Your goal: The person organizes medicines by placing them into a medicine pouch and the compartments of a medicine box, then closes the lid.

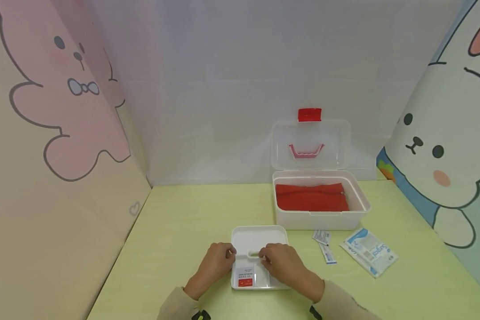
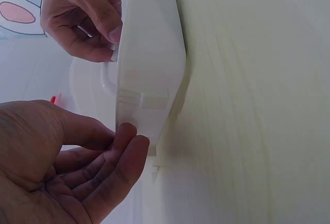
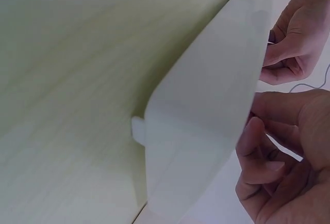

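1. We see the white tray (image 1: pixel 258 238) lying flat on the green counter (image 1: pixel 176 231), just in front of the open storage box (image 1: pixel 321 218).
2. Our left hand (image 1: pixel 214 266) grips the tray's left edge; in the left wrist view its fingers (image 2: pixel 121 154) lie close together and curl against the rim.
3. Our right hand (image 1: pixel 284 263) holds the tray at the central handle bar (image 1: pixel 254 254), its fingers (image 3: pixel 258 146) curled round the tray's edge, thumb on top.
4. A small packet with a red label (image 1: pixel 245 276) lies in the tray's near compartment, between the 2 hands.
5. The box holds a red pouch (image 1: pixel 312 198), and its clear lid (image 1: pixel 310 144) stands upright with a red latch (image 1: pixel 310 114) on top.
6. To the right of the tray lie 2 small sachets (image 1: pixel 325 244) and, further right, a blue-and-white packet (image 1: pixel 369 251), all on the counter and apart from the tray.
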Demonstrator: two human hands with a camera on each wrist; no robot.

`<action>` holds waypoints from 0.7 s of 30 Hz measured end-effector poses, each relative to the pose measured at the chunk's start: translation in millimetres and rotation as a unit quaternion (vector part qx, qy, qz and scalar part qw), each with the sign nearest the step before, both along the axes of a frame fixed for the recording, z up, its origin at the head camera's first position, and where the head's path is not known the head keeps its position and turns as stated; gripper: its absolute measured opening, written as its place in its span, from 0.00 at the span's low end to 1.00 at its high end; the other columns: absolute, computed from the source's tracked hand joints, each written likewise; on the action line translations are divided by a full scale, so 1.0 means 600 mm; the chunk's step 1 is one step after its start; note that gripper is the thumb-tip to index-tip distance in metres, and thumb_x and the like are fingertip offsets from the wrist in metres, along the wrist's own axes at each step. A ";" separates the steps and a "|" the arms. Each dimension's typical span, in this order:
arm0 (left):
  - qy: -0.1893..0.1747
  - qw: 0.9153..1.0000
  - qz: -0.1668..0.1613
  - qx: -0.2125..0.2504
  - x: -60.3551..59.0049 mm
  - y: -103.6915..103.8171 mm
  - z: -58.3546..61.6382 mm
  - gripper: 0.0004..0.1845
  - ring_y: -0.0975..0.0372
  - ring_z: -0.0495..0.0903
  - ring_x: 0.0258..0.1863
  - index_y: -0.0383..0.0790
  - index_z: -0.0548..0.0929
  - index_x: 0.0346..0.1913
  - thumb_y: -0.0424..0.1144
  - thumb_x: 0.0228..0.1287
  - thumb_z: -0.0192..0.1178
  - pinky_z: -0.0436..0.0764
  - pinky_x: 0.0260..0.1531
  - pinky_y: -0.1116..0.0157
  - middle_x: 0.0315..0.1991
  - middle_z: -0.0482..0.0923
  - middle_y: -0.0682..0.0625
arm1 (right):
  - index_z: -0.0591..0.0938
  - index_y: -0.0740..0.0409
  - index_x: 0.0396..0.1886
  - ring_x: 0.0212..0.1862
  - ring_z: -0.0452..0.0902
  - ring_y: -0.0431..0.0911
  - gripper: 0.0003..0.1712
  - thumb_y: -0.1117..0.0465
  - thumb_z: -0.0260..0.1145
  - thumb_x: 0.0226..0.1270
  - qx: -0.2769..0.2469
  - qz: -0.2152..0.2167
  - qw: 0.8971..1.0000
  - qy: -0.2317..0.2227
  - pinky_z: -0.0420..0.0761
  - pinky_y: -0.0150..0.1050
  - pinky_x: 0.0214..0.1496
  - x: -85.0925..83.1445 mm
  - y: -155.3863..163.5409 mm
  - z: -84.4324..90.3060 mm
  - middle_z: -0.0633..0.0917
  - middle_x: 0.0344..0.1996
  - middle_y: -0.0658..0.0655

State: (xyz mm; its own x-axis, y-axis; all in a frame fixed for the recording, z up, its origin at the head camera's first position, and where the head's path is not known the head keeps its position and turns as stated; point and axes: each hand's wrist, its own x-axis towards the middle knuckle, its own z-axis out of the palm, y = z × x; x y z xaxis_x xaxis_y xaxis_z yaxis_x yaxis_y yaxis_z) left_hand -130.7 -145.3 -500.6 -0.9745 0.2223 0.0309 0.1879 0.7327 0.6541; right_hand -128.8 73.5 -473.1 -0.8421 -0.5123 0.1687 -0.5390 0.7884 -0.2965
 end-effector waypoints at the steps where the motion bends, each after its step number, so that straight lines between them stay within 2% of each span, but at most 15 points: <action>1: 0.001 1.000 0.000 0.000 0.000 0.000 0.000 0.07 0.70 0.68 0.14 0.31 0.86 0.36 0.29 0.61 0.57 0.69 0.14 0.74 0.16 0.74 0.55 | 0.88 0.52 0.34 0.25 0.72 0.35 0.06 0.61 0.73 0.55 -0.001 0.000 1.000 0.002 0.71 0.31 0.27 0.001 0.000 0.000 0.82 0.23 0.45; 15: 0.009 1.000 -0.004 0.002 0.000 -0.002 -0.002 0.07 0.70 0.68 0.14 0.31 0.86 0.36 0.29 0.60 0.57 0.68 0.14 0.74 0.16 0.74 0.56 | 0.84 0.50 0.42 0.22 0.65 0.34 0.12 0.61 0.73 0.56 -0.013 -0.009 1.000 -0.003 0.65 0.29 0.24 0.004 0.000 0.004 0.76 0.18 0.41; 21: 0.012 1.000 -0.004 0.001 0.000 -0.002 0.000 0.07 0.70 0.68 0.14 0.31 0.86 0.36 0.29 0.61 0.58 0.68 0.14 0.74 0.16 0.74 0.56 | 0.85 0.50 0.42 0.23 0.66 0.34 0.12 0.59 0.73 0.57 -0.015 -0.018 1.000 -0.015 0.67 0.30 0.26 0.004 0.006 0.013 0.79 0.20 0.42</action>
